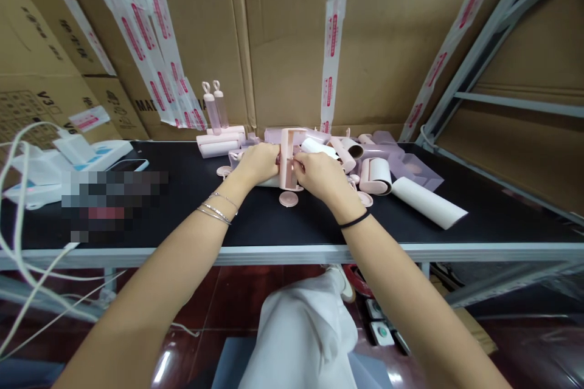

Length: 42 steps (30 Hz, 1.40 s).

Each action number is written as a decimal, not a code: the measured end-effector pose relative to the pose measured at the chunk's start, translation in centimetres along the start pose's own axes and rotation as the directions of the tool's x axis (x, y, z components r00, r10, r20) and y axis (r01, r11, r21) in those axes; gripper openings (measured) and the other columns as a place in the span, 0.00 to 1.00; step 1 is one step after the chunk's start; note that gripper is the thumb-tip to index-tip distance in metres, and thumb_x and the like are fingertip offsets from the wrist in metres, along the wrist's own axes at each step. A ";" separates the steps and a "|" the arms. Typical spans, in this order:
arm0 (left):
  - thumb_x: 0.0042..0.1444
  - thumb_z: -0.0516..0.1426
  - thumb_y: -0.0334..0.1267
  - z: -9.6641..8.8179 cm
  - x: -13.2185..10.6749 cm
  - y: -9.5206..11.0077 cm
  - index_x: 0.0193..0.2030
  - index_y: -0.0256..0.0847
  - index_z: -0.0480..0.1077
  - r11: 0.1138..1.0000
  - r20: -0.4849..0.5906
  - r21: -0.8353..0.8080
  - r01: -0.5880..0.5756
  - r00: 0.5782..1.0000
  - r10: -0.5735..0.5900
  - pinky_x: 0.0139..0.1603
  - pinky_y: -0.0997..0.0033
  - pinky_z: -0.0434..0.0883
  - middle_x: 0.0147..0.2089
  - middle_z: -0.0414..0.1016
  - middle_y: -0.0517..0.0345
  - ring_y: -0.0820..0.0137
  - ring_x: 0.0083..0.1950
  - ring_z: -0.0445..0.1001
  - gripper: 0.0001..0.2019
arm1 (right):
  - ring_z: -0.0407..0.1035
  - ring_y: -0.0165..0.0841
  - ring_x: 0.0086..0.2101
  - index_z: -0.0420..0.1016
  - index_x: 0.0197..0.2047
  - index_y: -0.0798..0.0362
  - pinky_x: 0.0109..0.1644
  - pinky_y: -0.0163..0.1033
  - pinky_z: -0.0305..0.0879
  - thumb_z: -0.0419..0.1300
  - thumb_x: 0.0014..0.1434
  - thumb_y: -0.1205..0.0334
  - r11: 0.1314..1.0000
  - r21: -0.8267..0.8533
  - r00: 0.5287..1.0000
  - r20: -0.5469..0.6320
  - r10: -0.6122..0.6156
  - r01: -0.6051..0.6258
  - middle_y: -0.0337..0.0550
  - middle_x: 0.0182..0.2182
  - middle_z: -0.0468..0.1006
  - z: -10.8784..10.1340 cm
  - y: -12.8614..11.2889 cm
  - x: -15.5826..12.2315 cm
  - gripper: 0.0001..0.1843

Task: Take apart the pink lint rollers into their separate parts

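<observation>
Over the middle of the bench, my left hand is closed on the left side of a pale pink plastic lint roller frame, which stands upright. From the right, my right hand has its fingers pinched together against the inner side of the same frame. Whatever small part may sit between those fingertips is hidden. Just below the frame lies a round pink cap. Beside my right hand is a pink lint roller with a white roll. A loose white roll lies farther right.
Two clear tubes with pink loop tops stand at the back left, near stacked pink cylinders. Translucent pink covers are heaped at the right. A power strip with white cables occupies the left end. Cardboard walls the back.
</observation>
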<state>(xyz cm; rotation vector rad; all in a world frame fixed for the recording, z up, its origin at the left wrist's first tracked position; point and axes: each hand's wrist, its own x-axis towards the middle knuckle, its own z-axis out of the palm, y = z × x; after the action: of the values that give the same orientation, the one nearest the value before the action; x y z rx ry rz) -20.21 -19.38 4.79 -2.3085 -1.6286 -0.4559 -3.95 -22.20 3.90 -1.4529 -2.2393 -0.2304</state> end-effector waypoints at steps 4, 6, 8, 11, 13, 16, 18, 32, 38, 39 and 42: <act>0.55 0.51 0.39 -0.1 0.1 0.8 0.41 0.35 0.76 0.997 0.017 0.078 0.006 1.000 -0.008 0.44 0.61 0.70 0.42 0.79 0.41 0.52 0.46 0.77 0.15 | 0.74 0.42 0.38 0.78 0.42 0.53 0.36 0.40 0.62 0.46 0.65 0.59 0.998 -0.060 0.999 0.018 0.031 -0.030 0.55 0.36 0.80 -0.2 -0.6 -0.2 0.19; 0.55 0.51 0.39 0.0 0.1 0.9 0.41 0.34 0.76 0.995 0.026 0.099 -0.004 1.000 0.002 0.44 0.60 0.71 0.41 0.79 0.40 0.51 0.46 0.77 0.15 | 0.75 0.44 0.38 0.78 0.42 0.54 0.36 0.41 0.63 0.46 0.65 0.61 0.997 -0.077 1.000 0.021 0.021 -0.019 0.57 0.36 0.80 -0.3 -0.8 -0.3 0.19; 0.55 0.51 0.39 0.0 0.1 0.9 0.41 0.34 0.76 0.993 0.035 0.116 -0.013 0.999 0.009 0.44 0.60 0.71 0.41 0.79 0.39 0.51 0.46 0.77 0.16 | 0.75 0.45 0.39 0.78 0.42 0.54 0.36 0.41 0.64 0.47 0.64 0.63 0.996 -0.091 1.000 0.029 -0.001 0.004 0.58 0.35 0.80 -0.4 -0.8 -0.4 0.18; 0.56 0.50 0.40 0.0 -0.1 1.1 0.42 0.34 0.75 0.991 0.050 0.132 -0.025 0.999 0.019 0.44 0.60 0.71 0.42 0.79 0.39 0.51 0.46 0.77 0.17 | 0.75 0.46 0.38 0.78 0.42 0.56 0.37 0.42 0.65 0.48 0.62 0.65 0.994 -0.104 0.998 0.045 -0.040 0.044 0.60 0.35 0.80 -0.3 -0.6 -0.4 0.17; 0.57 0.50 0.41 -0.1 -0.3 1.2 0.43 0.33 0.75 0.990 0.063 0.137 -0.032 0.998 0.024 0.44 0.59 0.71 0.42 0.79 0.39 0.51 0.46 0.77 0.17 | 0.75 0.46 0.39 0.78 0.43 0.57 0.38 0.43 0.65 0.48 0.62 0.67 0.992 -0.108 0.996 0.059 -0.061 0.067 0.61 0.36 0.80 -0.3 -0.5 -0.4 0.17; 0.57 0.50 0.40 -0.1 -0.3 1.5 0.44 0.34 0.75 0.990 0.073 0.137 -0.023 0.997 0.013 0.45 0.59 0.71 0.41 0.79 0.39 0.52 0.46 0.77 0.16 | 0.75 0.47 0.38 0.78 0.43 0.59 0.39 0.44 0.65 0.48 0.61 0.68 0.992 -0.104 0.995 0.072 -0.070 0.077 0.62 0.35 0.80 -0.3 -0.5 -0.3 0.17; 0.57 0.50 0.38 0.0 -0.1 1.8 0.45 0.35 0.74 0.991 0.063 0.132 0.005 0.998 -0.014 0.46 0.58 0.70 0.41 0.78 0.39 0.52 0.46 0.77 0.16 | 0.75 0.48 0.38 0.78 0.42 0.59 0.39 0.44 0.65 0.49 0.61 0.67 0.994 -0.094 0.997 0.067 -0.045 0.052 0.63 0.35 0.80 -0.2 -0.6 -0.2 0.16; 0.56 0.52 0.36 0.3 -0.1 -1.9 0.64 0.34 0.56 0.948 0.014 -0.122 0.296 0.955 -0.296 0.60 0.50 0.62 0.60 0.67 0.37 0.52 0.62 0.64 0.28 | 0.73 0.45 0.42 0.71 0.54 0.62 0.46 0.44 0.62 0.50 0.63 0.60 0.975 -0.093 0.979 -0.037 0.201 -0.203 0.60 0.40 0.79 0.5 2.0 0.1 0.21; 0.58 0.52 0.44 -0.3 0.3 -3.0 0.58 0.38 0.64 0.921 -0.030 -0.257 0.292 0.950 -0.310 0.58 0.56 0.65 0.54 0.72 0.45 0.58 0.56 0.68 0.22 | 0.65 0.50 0.50 0.76 0.46 0.58 0.52 0.54 0.54 0.49 0.64 0.63 0.961 -0.198 0.982 -0.052 0.184 -0.191 0.58 0.47 0.76 0.1 1.6 -0.4 0.16; 0.59 0.50 0.43 -0.4 0.3 -3.1 0.57 0.37 0.65 0.912 -0.051 -0.255 0.321 0.937 -0.344 0.58 0.56 0.65 0.54 0.72 0.45 0.59 0.56 0.69 0.21 | 0.64 0.50 0.50 0.76 0.46 0.58 0.52 0.55 0.53 0.49 0.64 0.64 0.958 -0.217 0.983 -0.046 0.180 -0.186 0.58 0.47 0.76 -0.2 1.4 -0.5 0.16; 0.60 0.49 0.40 -0.5 0.3 -3.4 0.56 0.37 0.67 0.890 -0.060 -0.210 0.406 0.903 -0.426 0.58 0.54 0.66 0.56 0.71 0.44 0.57 0.57 0.68 0.19 | 0.62 0.50 0.51 0.76 0.48 0.60 0.52 0.55 0.50 0.47 0.64 0.69 0.951 -0.264 0.987 -0.018 0.160 -0.159 0.59 0.47 0.75 -1.1 0.7 -0.7 0.18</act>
<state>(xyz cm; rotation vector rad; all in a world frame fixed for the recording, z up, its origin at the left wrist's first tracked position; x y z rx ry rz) -23.42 -18.26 5.54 -2.0046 -2.1132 -0.8484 -2.78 -22.87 4.50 -1.7636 -2.1420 -0.4901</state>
